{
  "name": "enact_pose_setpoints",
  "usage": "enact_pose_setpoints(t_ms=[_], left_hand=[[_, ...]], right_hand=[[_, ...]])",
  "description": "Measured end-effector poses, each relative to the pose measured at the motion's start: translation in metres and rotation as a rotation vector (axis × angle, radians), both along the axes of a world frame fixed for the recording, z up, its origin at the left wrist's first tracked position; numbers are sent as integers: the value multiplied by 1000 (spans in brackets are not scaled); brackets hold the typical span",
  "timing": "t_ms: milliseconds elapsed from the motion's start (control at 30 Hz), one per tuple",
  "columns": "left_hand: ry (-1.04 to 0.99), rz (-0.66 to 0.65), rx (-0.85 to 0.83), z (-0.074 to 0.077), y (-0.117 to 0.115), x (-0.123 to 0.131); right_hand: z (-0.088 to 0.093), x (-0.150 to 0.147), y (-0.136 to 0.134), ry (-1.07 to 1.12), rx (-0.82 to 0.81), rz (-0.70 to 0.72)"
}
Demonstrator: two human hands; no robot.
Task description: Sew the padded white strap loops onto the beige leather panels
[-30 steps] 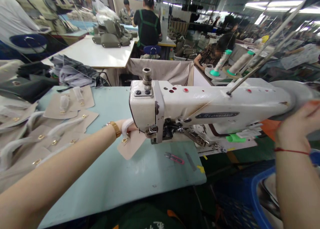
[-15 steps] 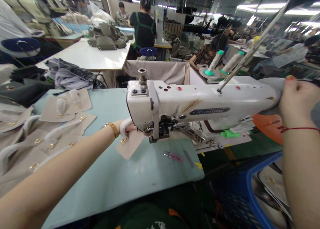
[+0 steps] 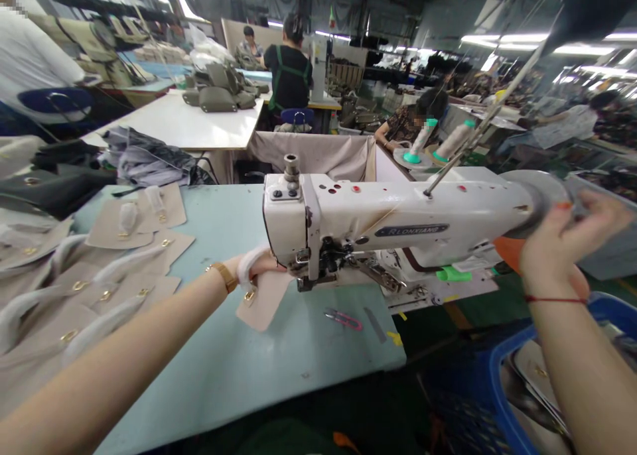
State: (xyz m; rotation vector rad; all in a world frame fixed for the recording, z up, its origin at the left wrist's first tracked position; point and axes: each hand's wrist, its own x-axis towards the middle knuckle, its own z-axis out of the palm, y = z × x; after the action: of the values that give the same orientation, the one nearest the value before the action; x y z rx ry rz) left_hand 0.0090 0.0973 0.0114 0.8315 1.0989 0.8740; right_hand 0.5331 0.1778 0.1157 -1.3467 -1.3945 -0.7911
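My left hand [image 3: 263, 264] is at the white sewing machine's [image 3: 348, 209] needle end, on a beige leather panel [image 3: 265, 302] with a wrapped handle [image 3: 245, 269] and a small gold ring. The machine head partly hides its fingers, which look closed on the panel. The panel's inner edge runs under the presser foot area. On the right, my right hand [image 3: 572, 243] is raised beside the handwheel [image 3: 545, 193], fingers apart and slightly blurred, with nothing visible in them.
Several similar panels [image 3: 117, 233] lie at the left of the pale-blue table [image 3: 209, 375]. Pink thread snips [image 3: 344, 319] and a grey strip [image 3: 375, 324] lie in front of the machine. A blue basket [image 3: 490, 375] with beige pieces stands lower right. Thread cones [image 3: 422, 140] stand behind; people sit farther back.
My right hand has come off the handwheel's rim and its fingers have opened. The left hand and panel stay at the needle end. The whole view has shifted slightly.
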Motion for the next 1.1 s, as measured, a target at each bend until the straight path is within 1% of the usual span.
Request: enact_pose_setpoints(t_ms=[33,67,100,133,200,233,300,333,400,467,567,800,1100], left_hand=[[-6,-3,-13,-5,-8,1],[-13,1,-21,-11,-17,3],[-28,21,-32,-17,-26,5],[-50,58,-46,-23,-35,8],[-94,136,-87,-32,-49,13],[-108,163,-110,-36,-54,15],[-123,178,-141,-40,-58,18],[-124,168,-144,-41,-57,18],[-130,147,-165,-42,-55,17],[-128,123,-196,-42,-52,16],[-103,129,-211,-44,-49,15],[-75,169,-176,-45,-47,16],[-100,184,-48,-47,-37,11]], right_hand=[[-12,-23,-21,18,62,91],[-27,-51,-43,93,83,178],[-44,-82,-66,199,17,278],[-63,-115,-88,290,-170,423],[-101,-182,-125,453,-685,813],[-119,-213,-138,471,-825,900],[-147,-264,-154,519,-963,983],[-157,-283,-156,671,-1112,1048],[-169,-310,-154,866,-1266,1079],[-172,-325,-149,913,-1319,1061],[-170,-334,-143,853,-1305,1021],[-163,-339,-145,805,-1258,983],[-165,-344,-136,823,-1230,983]])
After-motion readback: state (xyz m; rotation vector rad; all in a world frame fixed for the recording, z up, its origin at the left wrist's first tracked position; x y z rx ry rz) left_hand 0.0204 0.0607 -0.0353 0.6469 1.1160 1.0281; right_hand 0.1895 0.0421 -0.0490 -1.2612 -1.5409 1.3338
